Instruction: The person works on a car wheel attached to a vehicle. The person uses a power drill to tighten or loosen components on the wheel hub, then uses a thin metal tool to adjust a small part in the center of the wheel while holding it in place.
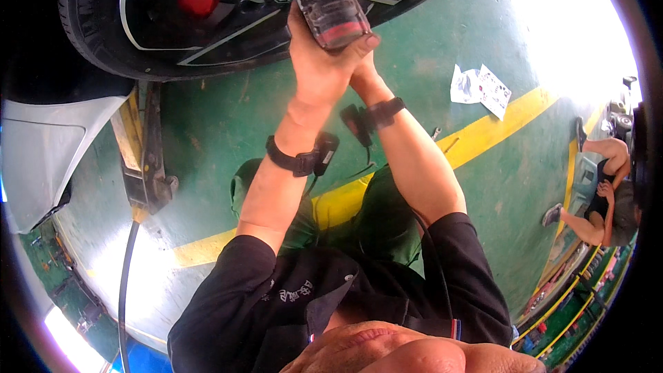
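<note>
Both my arms reach up toward a car wheel (238,52) with a black tyre and silver-edged spokes. A dark cordless impact wrench (333,10) with a red band, somewhat blurred, is held up in front of the wheel's hub. My left hand (319,69) is closed around its near end, with a thumb showing at the right side. Close against it, my right hand (364,68) also grips the wrench, its fingers mostly hidden behind the left hand and the tool. Where the wrench's front end meets the wheel cannot be seen.
A yellow-and-black lift arm (141,152) stands at left beside a pale car panel (41,159). Printed papers (483,88) lie on the green floor (407,76), with a small metal tool (436,133) nearby. At far right sits another person (608,193), near shelving.
</note>
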`<state>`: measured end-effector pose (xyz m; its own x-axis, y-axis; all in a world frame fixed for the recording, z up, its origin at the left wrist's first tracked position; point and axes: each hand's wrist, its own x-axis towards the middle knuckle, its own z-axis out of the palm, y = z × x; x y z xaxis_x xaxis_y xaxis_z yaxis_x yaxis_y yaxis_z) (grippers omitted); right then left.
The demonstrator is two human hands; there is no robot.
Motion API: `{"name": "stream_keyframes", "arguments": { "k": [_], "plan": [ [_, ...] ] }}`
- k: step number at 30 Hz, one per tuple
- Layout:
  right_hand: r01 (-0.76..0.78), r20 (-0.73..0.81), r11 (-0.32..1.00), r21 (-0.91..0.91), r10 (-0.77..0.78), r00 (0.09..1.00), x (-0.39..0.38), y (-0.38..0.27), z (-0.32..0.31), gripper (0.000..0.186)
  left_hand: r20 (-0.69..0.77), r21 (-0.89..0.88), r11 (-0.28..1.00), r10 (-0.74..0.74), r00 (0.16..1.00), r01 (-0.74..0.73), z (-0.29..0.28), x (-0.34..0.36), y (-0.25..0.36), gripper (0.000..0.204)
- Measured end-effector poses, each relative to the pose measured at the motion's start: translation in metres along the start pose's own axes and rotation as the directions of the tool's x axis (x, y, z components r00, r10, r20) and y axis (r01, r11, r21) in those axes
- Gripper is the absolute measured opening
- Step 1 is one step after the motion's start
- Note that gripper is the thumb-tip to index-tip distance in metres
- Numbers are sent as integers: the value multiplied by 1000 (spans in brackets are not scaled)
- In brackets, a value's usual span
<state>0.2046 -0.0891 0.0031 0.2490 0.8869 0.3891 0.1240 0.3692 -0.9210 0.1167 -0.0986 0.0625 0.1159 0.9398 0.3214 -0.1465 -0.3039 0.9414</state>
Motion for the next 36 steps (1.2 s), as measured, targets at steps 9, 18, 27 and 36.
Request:
{"name": "stream_keyframes", "arguments": {
  "k": [9,18,27,36],
  "plan": [
    [-238,9,849,472,266,964,-6,11,8,40,38,-38,999,-19,999,21,1,2,7,110],
    [-194,-58,947,257,215,975,-4,2,18,34,35,45,999,-26,999,25,-2,1,-6,115],
    [-263,0,878,400,287,958,-4,-11,-3,42,78,67,993,-104,992,99,-8,2,3,97],
    [-118,-52,878,-464,106,993,-7,-42,-22,46,387,-683,561,-265,883,468,-41,24,9,50]
  ]
}}
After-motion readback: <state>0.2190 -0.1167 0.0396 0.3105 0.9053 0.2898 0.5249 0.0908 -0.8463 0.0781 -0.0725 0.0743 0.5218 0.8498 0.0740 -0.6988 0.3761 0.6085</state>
